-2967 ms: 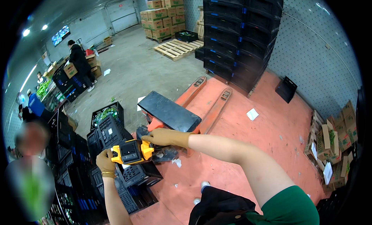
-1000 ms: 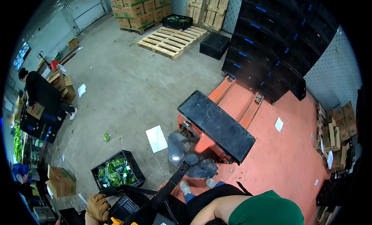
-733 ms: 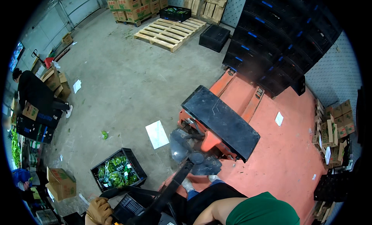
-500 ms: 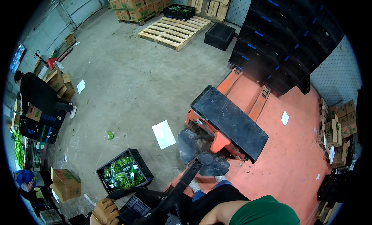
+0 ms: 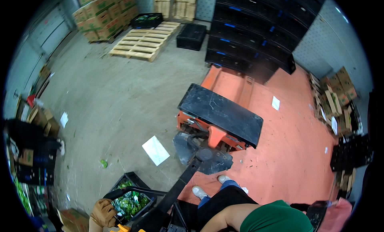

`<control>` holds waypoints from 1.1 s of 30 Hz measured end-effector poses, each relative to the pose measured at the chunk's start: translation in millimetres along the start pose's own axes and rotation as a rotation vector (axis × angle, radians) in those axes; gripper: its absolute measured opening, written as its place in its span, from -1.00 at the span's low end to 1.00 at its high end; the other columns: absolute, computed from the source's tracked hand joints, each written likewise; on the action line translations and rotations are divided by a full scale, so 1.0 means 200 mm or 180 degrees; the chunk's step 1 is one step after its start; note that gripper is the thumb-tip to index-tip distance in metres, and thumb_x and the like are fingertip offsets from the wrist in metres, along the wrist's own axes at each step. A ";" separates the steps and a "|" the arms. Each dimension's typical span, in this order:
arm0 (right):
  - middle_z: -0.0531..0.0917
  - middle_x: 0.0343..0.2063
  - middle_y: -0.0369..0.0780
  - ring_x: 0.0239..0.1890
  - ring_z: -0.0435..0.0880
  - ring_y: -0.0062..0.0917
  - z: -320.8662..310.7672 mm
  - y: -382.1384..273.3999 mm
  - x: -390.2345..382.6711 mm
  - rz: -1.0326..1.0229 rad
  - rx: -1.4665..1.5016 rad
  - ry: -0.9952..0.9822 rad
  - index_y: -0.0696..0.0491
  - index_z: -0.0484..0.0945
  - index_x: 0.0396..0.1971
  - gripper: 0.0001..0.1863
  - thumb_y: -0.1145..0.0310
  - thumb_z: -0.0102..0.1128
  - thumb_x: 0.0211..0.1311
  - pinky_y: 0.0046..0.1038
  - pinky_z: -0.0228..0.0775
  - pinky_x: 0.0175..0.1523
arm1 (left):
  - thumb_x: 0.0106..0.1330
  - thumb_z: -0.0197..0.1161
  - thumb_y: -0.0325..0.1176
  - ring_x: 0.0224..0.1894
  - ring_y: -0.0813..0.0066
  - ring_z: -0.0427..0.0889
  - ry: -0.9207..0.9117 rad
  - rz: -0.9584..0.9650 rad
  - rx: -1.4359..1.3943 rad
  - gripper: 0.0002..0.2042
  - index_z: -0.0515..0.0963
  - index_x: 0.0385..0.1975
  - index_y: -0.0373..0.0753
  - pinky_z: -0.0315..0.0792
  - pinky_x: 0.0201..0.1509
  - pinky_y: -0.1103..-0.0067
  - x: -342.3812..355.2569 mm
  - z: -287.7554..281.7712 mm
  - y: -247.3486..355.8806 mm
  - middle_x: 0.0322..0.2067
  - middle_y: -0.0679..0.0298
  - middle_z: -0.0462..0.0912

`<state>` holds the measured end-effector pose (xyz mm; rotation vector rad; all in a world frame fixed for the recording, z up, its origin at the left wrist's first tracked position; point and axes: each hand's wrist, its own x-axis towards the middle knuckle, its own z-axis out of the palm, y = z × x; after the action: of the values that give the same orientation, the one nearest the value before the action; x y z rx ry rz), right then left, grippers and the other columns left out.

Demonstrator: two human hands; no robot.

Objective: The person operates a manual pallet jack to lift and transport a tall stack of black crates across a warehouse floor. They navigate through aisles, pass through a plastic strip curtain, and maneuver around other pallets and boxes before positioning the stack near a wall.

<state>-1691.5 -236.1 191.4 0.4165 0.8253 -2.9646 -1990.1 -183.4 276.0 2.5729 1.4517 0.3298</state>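
Observation:
My left hand (image 5: 104, 213), in a brown work glove, is closed round the left end of the black tiller handle (image 5: 146, 189) of an orange pallet truck (image 5: 218, 135). The handle's thick arm (image 5: 180, 182) runs up to the truck's body, which has a flat black cover (image 5: 220, 112). My right forearm (image 5: 216, 223) reaches down past the lower edge, so that hand is out of sight. Beyond the cover, the orange forks (image 5: 246, 92) run to a tall stack of black crates (image 5: 250, 40). Behind the handle stands a black crate (image 5: 127, 177) of bagged green vegetables.
A wooden pallet (image 5: 146, 42) and a lidded black crate (image 5: 191, 37) are at the back, beside stacked cartons (image 5: 105, 16). White paper (image 5: 156, 151) lies on the floor. At left, a person in dark clothes (image 5: 28, 132) bends by black crates. Cartons (image 5: 338, 88) line the right wall.
My view has swung to the right, so the room has shifted left in the picture. My left hand and the handle have risen in it, and the handle now overlaps the vegetable crate.

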 end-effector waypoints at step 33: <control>0.42 -0.79 -0.22 -0.89 0.43 -0.47 -0.94 -1.32 -0.11 -0.1051 -0.1100 0.0577 0.16 0.07 0.13 -0.29 -0.21 -0.32 0.32 -0.52 0.26 -0.83 | -0.05 0.03 -0.36 -0.31 0.05 0.56 0.0160 0.0688 -0.0033 -0.90 0.44 -0.68 -0.20 0.44 -0.18 0.29 1.87 0.10 -0.77 -0.61 0.17 0.50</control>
<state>-1653.1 86.4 176.0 0.5831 1.5328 -3.0021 -1923.0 216.4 258.1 2.7369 1.1842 0.4323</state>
